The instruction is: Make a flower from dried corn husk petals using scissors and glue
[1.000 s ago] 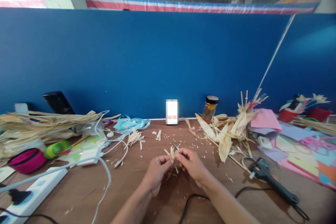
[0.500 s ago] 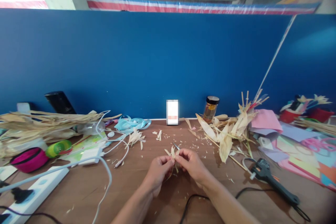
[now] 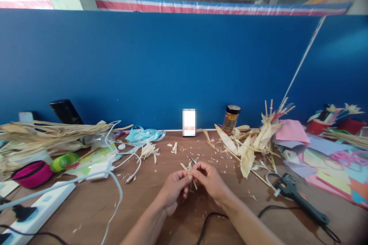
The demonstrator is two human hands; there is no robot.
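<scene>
**Husk piece found between both hands, ends fanning away from the person**

Backdrop: a blue partition (image 3: 184,61) stands behind the brown surface (image 3: 135,199). On the surface, to the right of the hands and well apart from them, lies a husk heap (image 3: 246,160). A dark-handled tool (image 3: 304,201) lies farther right and nearer the person.

Hands: the left hand (image 3: 175,187) and right hand (image 3: 207,176) meet fingertip to fingertip above the middle of the surface. Each appears to pinch the same pale husk piece (image 3: 190,166), thumbs uppermost. Neither is the nearer; both touch it, the left hand from the left, the right hand from the right.

Husk piece: its long axis appears to run away from the person, crosswise to the line joining the hands. Narrow ends fan out beyond the fingertips; a tail shows below them, slanting right. Its middle is hidden by fingers.

Smallest item: a metal tip (image 3: 193,159) shows just beyond the right fingertips. Contact with the hand cannot be determined.
</scene>
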